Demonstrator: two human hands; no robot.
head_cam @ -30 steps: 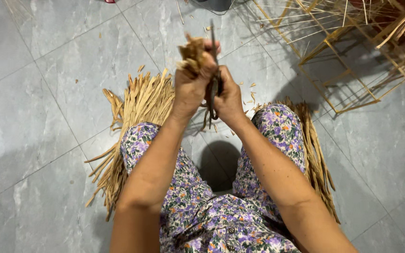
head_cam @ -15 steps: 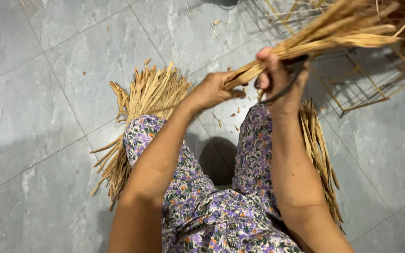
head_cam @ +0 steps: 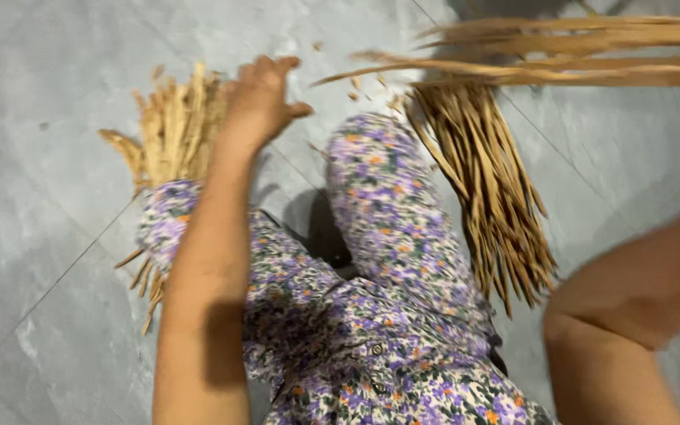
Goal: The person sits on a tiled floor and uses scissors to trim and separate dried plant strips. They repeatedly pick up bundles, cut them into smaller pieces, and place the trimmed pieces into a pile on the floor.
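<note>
My left hand (head_cam: 261, 94) hangs open with fingers apart over my left knee, just beside a pile of dry straw-coloured strips (head_cam: 171, 126) on the floor. It holds nothing. A long bundle of the same strips (head_cam: 576, 55) stretches across the top right, blurred, and runs off the right edge. Only my right forearm and elbow (head_cam: 631, 299) show; the right hand itself is out of the picture. My legs in purple flowered trousers (head_cam: 387, 228) fill the middle.
A second pile of dry strips (head_cam: 489, 197) lies on the grey tiled floor (head_cam: 57, 260) by my right leg. Small bits of straw (head_cam: 364, 86) are scattered near my knees.
My left hand has let go of the bundle and opened. My right arm has swung the bundle out to the right, taking the hand past the frame edge. The view has dropped closer.
</note>
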